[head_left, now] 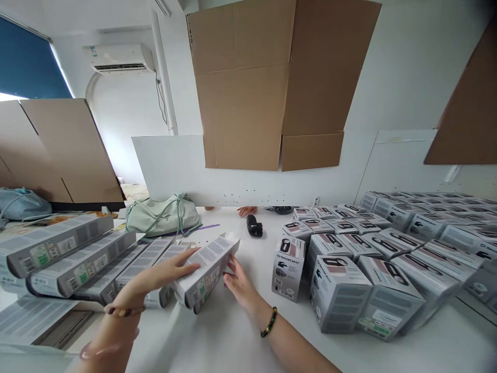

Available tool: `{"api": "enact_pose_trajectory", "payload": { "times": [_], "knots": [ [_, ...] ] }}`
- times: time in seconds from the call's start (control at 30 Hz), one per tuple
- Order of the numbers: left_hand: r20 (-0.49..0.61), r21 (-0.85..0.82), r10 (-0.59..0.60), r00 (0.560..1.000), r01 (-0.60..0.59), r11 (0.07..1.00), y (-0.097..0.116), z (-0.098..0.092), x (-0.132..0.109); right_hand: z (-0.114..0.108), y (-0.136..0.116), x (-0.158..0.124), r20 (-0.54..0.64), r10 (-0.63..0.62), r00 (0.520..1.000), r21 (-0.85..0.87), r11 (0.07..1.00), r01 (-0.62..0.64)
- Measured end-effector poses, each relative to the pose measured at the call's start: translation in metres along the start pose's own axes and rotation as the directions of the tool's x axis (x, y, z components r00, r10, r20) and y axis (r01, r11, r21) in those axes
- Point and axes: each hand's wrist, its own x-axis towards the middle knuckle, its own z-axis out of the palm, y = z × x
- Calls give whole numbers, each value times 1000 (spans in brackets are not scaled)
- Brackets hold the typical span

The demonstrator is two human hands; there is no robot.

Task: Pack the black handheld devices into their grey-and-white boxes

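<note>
I hold a long grey-and-white product box [207, 269] between both hands, tilted, just above the white table [233, 331]. My left hand [165, 274] lies across its top face with fingers stretched along it. My right hand [238, 284] presses against its right side from below. A row of similar flattened boxes [77, 259] leans in a stack directly left of it. A small upright box [287, 267] stands just right of my right hand.
Many assembled grey boxes [388, 259] cover the right half of the table. A pale green bag [163, 215] and a small black device [254, 226] lie farther back. Another person's hand [247, 210] shows under a white partition [248, 171]. Cardboard sheets [272, 83] hang above.
</note>
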Motion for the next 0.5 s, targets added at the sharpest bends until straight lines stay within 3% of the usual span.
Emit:
{"api": "enact_pose_trajectory", "payload": {
  "times": [0.1, 0.13, 0.23, 0.3, 0.37, 0.43, 0.5],
  "knots": [
    [232, 20, 10, 973, -15, 1000, 12, 21, -13, 5, -19, -8, -55, -124, 991, 30, 992, 126],
    [246, -33, 65, 967, -58, 998, 15, 29, -17, 5, -27, -11, -57, -169, 984, 35, 985, 171],
    [148, -209, 173, 974, -140, 968, 20, 50, -22, 1, -51, -19, 19, -267, 964, 1, 964, 267],
    [38, -266, 140, 989, -125, 956, 23, 58, -19, -6, -61, -20, 127, -301, 945, -20, 952, 306],
    [2, -285, 90, 996, -86, 955, 26, 61, -14, -14, -66, -13, 163, -300, 940, -81, 945, 316],
    [1, -293, 65, 998, -62, 954, 29, 59, -12, -22, -65, 4, 34, -253, 967, -287, 924, 252],
    [-29, -289, 59, 998, -65, 955, 30, 56, -16, -29, -62, 30, -179, -217, 960, -513, 853, 97]
  ]
}}
